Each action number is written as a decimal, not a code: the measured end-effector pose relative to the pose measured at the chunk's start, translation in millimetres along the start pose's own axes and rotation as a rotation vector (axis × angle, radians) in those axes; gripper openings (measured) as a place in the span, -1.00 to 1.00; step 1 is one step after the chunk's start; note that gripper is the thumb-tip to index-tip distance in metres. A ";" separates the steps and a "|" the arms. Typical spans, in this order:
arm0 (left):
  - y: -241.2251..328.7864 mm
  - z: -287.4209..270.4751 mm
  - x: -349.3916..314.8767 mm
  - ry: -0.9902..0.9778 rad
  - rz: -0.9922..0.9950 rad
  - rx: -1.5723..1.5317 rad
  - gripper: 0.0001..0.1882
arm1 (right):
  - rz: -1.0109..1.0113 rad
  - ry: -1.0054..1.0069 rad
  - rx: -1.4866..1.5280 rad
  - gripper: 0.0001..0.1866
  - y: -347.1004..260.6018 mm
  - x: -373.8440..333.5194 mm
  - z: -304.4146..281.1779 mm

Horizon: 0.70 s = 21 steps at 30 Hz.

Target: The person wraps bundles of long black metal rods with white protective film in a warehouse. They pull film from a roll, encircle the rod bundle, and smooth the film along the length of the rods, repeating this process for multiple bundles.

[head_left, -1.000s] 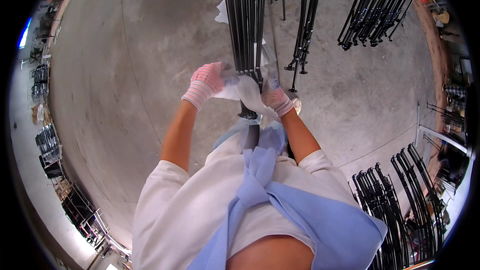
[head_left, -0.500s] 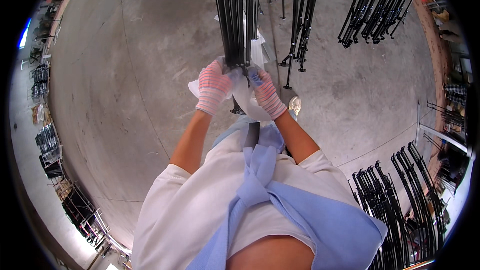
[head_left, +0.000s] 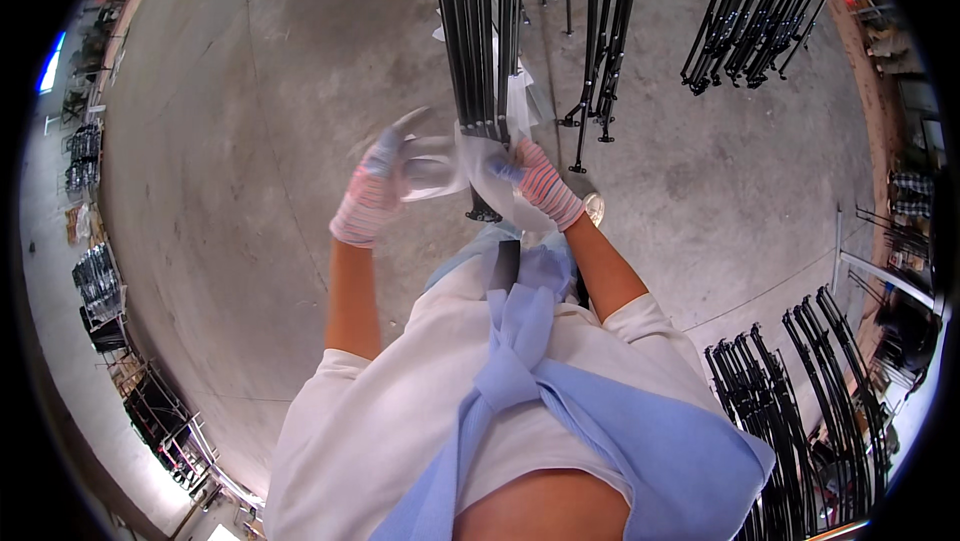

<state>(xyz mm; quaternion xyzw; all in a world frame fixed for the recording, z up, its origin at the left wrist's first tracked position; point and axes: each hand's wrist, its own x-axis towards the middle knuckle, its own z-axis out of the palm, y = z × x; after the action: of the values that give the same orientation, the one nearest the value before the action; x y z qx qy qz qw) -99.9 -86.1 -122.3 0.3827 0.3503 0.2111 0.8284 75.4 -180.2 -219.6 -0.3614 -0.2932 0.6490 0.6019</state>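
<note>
Even, bright daylight-type light on the concrete floor [head_left: 250, 141], shadows soft and faint. Strong fisheye bend toward the rim, black corners. Left hand [head_left: 375, 186] motion-blurred; small blue-white glare spot at far left edge.

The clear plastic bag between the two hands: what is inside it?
The bag wraps the lower end of the black rod bundle, held by the left hand and right hand. The rod tips are blurred and partly covered.

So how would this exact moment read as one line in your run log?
left hand: gloved, pulling clear plastic wrap | right hand: gloved, on wrap at black rod bundle | bundle: upright on concrete floor
</note>
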 end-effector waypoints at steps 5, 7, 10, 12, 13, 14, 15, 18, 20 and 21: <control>-18.9 -101.2 28.5 0.038 0.118 0.236 -0.42 | 0.078 0.033 0.045 -0.55 -3.1 2.6 -3.5; 1.6 -107.1 42.6 0.088 0.177 0.104 -0.44 | 0.092 0.025 0.091 -0.55 -7.1 1.3 -5.6; 28.5 -107.8 69.3 0.160 0.255 -0.116 -0.46 | 0.079 -0.016 0.135 -0.52 -18.1 2.5 -1.6; 43.9 -99.6 90.2 -0.038 0.176 0.274 -0.49 | 0.113 -0.034 0.164 -0.51 -23.2 1.4 -0.7; 47.9 -99.5 97.9 -0.135 0.137 0.471 -0.50 | 0.147 -0.036 0.186 -0.51 -25.1 1.3 -1.6; 44.9 -107.6 103.4 -0.066 0.111 0.601 -0.50 | 0.182 -0.039 0.207 -0.51 -25.5 1.1 -2.7; 41.7 -112.6 110.2 -0.006 0.079 0.732 -0.50 | 0.183 -0.033 0.184 -0.51 -24.1 1.0 -6.3; 13.9 -125.1 106.8 -0.165 -0.180 1.381 -0.51 | 0.190 0.001 0.152 -0.53 -20.4 0.3 -14.9; -29.9 -137.4 90.0 -0.341 -0.304 1.501 -0.55 | 0.183 0.040 0.186 -0.54 -23.1 -1.3 -14.9; -60.3 -149.4 79.1 -0.377 -0.351 1.430 -0.56 | 0.188 0.029 0.175 -0.54 -24.7 -0.8 -14.8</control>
<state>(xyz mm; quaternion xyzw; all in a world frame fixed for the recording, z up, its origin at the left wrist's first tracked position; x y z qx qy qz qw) -153.2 -1.8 -271.6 0.7947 0.3102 -0.2710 0.4459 101.7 -179.2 -207.7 -0.3430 -0.1915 0.7204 0.5716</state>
